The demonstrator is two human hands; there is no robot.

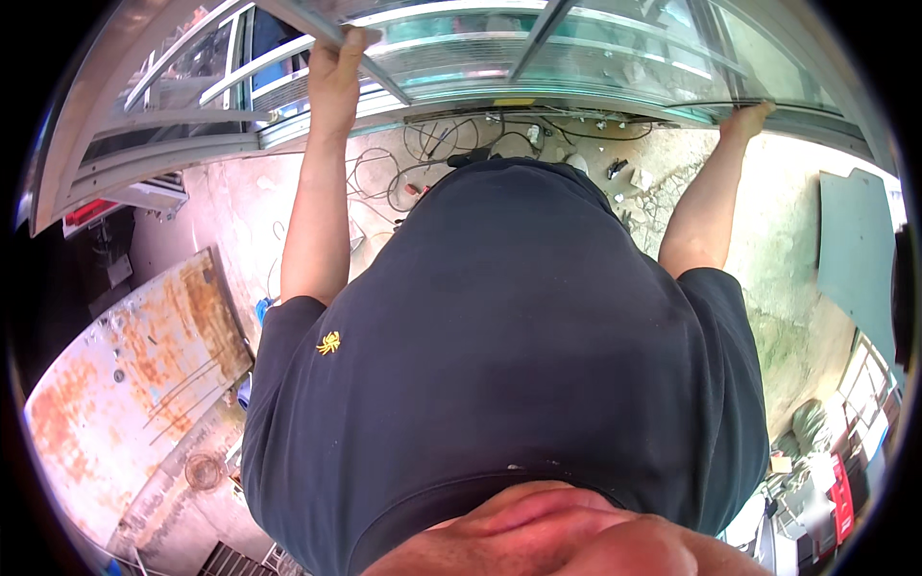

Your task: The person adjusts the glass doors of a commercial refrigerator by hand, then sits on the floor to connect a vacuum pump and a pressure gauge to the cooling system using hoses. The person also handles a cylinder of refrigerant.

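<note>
A large glazed metal frame [423,96], with grey-white bars and greenish glass panes, stands across the far side. My left hand [336,77] is raised to its left part, closed around a slanting metal upright [298,17]. Farther right, my right hand [746,120] is at the lower edge of the glass, its fingers closed on a thin dark strip [802,107] running along the frame. What lies beneath those fingers is partly hidden. Both arms are stretched out, wide apart.
Black cables [384,178] lie tangled on the concrete floor [778,230] below the frame. A rusty pale metal sheet [144,384] is at the left. To the right are a grey-green panel [857,254] and a red object [841,499] among clutter.
</note>
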